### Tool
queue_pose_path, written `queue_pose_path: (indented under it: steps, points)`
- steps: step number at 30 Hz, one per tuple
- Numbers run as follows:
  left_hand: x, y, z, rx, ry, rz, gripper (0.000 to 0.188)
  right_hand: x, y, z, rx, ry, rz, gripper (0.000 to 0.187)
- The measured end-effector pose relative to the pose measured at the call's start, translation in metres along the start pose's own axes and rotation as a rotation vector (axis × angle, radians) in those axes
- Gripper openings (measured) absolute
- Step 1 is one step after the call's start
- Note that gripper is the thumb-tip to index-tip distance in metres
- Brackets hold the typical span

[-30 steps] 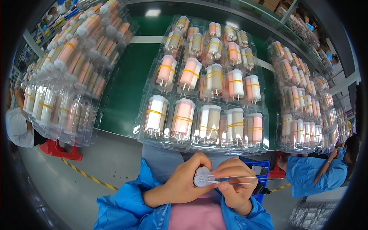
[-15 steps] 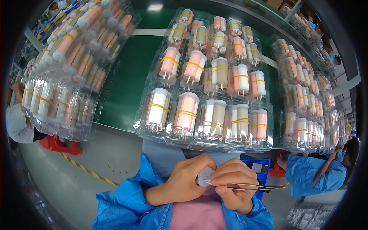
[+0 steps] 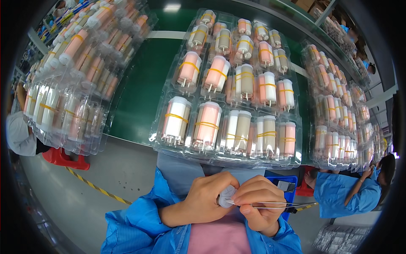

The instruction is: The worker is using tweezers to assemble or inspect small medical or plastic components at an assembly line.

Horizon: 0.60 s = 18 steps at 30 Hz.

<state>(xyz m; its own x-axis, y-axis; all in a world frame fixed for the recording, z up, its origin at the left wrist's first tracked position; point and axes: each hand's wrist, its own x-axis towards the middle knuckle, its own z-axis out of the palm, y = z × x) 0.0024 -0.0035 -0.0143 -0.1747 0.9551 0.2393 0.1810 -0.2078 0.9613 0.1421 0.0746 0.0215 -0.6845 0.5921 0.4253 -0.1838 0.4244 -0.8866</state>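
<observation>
My left hand (image 3: pixel 196 202) is closed around a small round part with a pale grey-white end (image 3: pixel 226 197); the rest of it is hidden in my fingers. Between the thumb and fingers of my right hand (image 3: pixel 259 201) is a pair of slim metal tweezers (image 3: pixel 270 205), whose rear end points right. Their tips meet the edge of the pale end, close to my left fingers. Both hands are in front of my chest, below the near edge of a clear plastic tray (image 3: pixel 190 154).
Pink, white and grey-beige cylinders (image 3: pixel 207 122), bundled with yellow bands, fill the tray on a green table (image 3: pixel 135 93). More loaded trays stand left and right. A blue bin (image 3: pixel 289 194) sits beyond my right hand. People work at both sides; red stools (image 3: pixel 65 160) stand nearby.
The pale end of the part has turned slightly in my left fingers, and the tweezers have tilted a little. Both hands stay in nearly the same place.
</observation>
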Motion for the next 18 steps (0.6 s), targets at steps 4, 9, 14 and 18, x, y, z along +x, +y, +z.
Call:
queue_pose_path:
  steps: [4,9,14,18]
  points:
    - [0.0012,0.0014,-0.0004,0.001,0.001,0.009,0.025,-0.0006,0.0001,0.0002,0.0,0.009,0.004,0.014]
    - [0.0013,0.0013,-0.0006,0.013,0.006,0.021,0.025,-0.0015,0.0003,0.0013,0.002,0.027,0.009,0.013]
    - [0.0009,0.0009,-0.0005,0.025,0.009,0.022,0.024,-0.0014,0.0002,0.0026,0.014,0.042,0.034,0.011]
    - [0.0013,0.0002,-0.0005,0.038,0.01,0.029,0.024,-0.0002,0.0,0.0019,0.004,0.034,0.034,0.011]
